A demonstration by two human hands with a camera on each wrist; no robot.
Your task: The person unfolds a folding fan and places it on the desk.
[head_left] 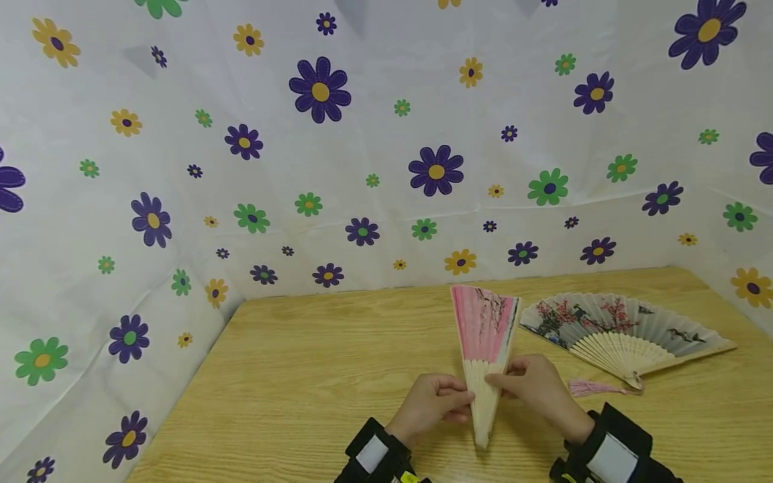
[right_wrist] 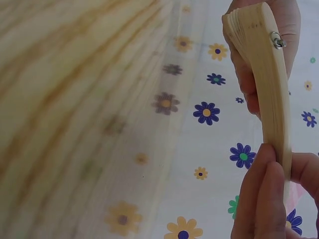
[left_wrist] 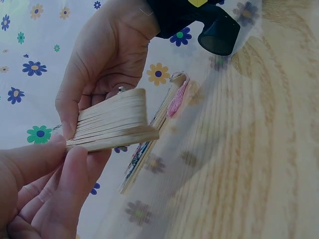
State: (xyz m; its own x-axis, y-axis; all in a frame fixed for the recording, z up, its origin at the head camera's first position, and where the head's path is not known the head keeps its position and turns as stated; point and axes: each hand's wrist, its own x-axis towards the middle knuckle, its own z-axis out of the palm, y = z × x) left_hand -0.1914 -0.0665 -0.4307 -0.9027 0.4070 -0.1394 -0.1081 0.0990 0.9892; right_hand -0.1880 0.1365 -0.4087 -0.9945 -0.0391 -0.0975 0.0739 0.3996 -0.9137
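Note:
A pink folding fan (head_left: 482, 329) with pale wooden ribs and a dark branch print stands partly spread between both hands, narrow end down. My left hand (head_left: 431, 406) pinches the ribs from the left between thumb and fingers. From the other side my right hand (head_left: 540, 389) grips the ribs a little higher, thumb across the front. In the left wrist view the rib stack (left_wrist: 112, 122) shows its edges slightly fanned. A small metal pivot pin (right_wrist: 278, 41) sits near the narrow end in the right wrist view.
A second folding fan (head_left: 622, 329), grey with red blossoms and birds, lies spread on the wooden table (head_left: 290, 376) to the right. Its pink tassel (head_left: 594, 388) rests beside its pivot. A flower-printed cloth (head_left: 362, 147) hangs behind and along both sides of the table.

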